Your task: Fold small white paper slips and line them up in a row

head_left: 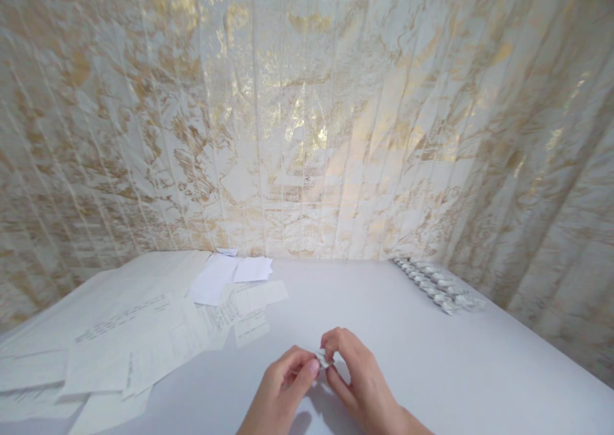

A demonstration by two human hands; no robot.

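A small, whitish folded piece of paper (324,359) is held just above the table near its front middle. My left hand (286,384) pinches its left end between thumb and forefinger. From the other side my right hand (354,377) grips it, the thumb below and the curled forefinger above. Both hands' fingertips almost meet and cover much of the paper, so its exact folds are hidden.
Printed paper sheets (125,332) overlap across the table's left side. Plain white slips (213,280) lie at the back left. Several small folded pieces (434,284) stand in rows at the back right. A gold-patterned curtain (307,115) hangs behind the white table (460,377).
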